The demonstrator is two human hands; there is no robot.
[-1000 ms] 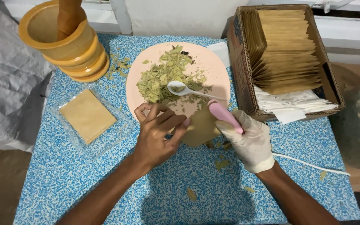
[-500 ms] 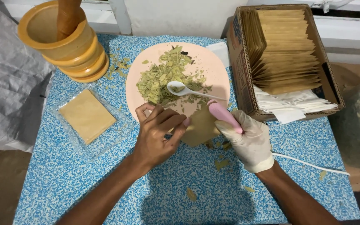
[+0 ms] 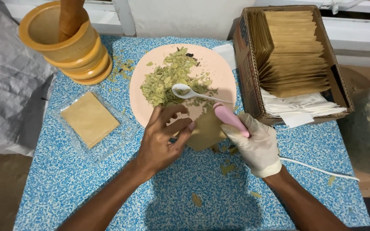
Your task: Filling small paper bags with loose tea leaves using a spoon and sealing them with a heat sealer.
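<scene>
My bare left hand point(image 3: 164, 139) rests at the near edge of a pink plate point(image 3: 219, 70) and pinches the left side of a small brown paper pouch point(image 3: 207, 132). My right hand point(image 3: 255, 143), in a white glove, grips a pink corded tool point(image 3: 230, 118) pressed against the pouch's right side. A heap of dried green leaves point(image 3: 170, 79) lies on the plate with a white spoon point(image 3: 191, 93) resting in it.
A wooden mortar with pestle point(image 3: 63, 38) stands at the back left. A clear bag of brown pouches point(image 3: 90, 119) lies left of my hand. A cardboard box point(image 3: 247, 64) of brown and white pouches stands at the right. A white cord point(image 3: 317, 169) trails right.
My left hand's fingers have uncurled slightly and reach a little further onto the plate. My right hand and the pink tool have stayed put.
</scene>
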